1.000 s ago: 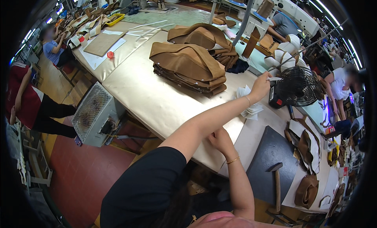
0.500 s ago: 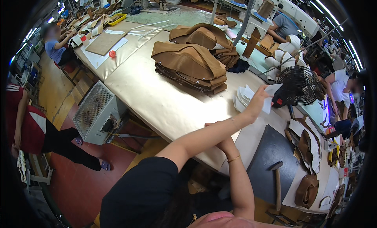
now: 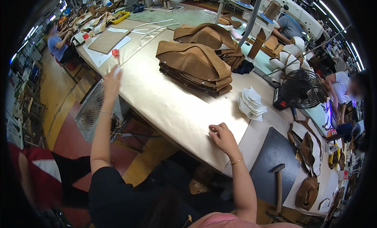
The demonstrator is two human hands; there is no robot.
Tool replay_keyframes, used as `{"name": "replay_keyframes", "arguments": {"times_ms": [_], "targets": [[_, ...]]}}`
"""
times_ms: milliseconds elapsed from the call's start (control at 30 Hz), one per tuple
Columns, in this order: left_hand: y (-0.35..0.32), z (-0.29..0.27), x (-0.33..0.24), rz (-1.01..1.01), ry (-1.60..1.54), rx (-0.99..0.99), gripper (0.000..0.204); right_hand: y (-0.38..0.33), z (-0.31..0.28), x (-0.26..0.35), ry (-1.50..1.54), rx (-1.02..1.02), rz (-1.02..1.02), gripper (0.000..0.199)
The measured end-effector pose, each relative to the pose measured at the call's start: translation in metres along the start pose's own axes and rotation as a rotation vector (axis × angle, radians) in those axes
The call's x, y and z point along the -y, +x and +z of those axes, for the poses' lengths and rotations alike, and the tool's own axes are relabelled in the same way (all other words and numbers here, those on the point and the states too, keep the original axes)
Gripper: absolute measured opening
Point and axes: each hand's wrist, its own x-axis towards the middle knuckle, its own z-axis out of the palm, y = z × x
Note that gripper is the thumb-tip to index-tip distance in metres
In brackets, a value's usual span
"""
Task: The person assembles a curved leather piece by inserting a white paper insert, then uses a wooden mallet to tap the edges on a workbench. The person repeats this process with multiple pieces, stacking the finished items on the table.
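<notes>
1. Left hand [image 3: 112, 79] now raised off to the left, over the table edge [image 3: 129, 98]. A second ago this arm reached right, to the white stack [image 3: 252, 104]; it has swung clear across.
2. A pale scrap shows at its fingertips, likely a white piece taken from the stack. Too blurred to tell whether the fingers pinch it or lie spread.
3. Right hand [image 3: 222, 136] rests on the tan tabletop, fingers curled, tips pressed down. Holds nothing. It has barely moved.
4. White stack sits fanned beside the black fan [image 3: 301, 88], well apart from both hands now.
5. Brown pile [image 3: 194, 67] lies mid-table, untouched.
6. Hammer [image 3: 278, 181] on the dark mat [image 3: 271, 149], near the right forearm.
7. Judgement: one piece picked and being carried left; stack otherwise unchanged.
</notes>
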Motion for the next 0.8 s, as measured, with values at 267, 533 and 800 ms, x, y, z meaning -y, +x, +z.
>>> {"name": "replay_keyframes", "arguments": {"times_ms": [267, 533, 800], "targets": [[0.015, 0.025, 0.181, -0.533, 0.504, -0.021, 0.054, -0.001, 0.003, -0.002, 0.008, -0.036, 0.009, 0.030], [0.001, 0.038, 0.179, -0.387, 0.511, 0.033, 0.047, 0.000, 0.005, -0.002, 0.019, -0.058, 0.006, 0.028], [-0.001, 0.020, 0.188, -0.300, 0.494, -0.048, 0.057, 0.001, 0.005, 0.003, 0.016, -0.041, -0.001, 0.028]]}}
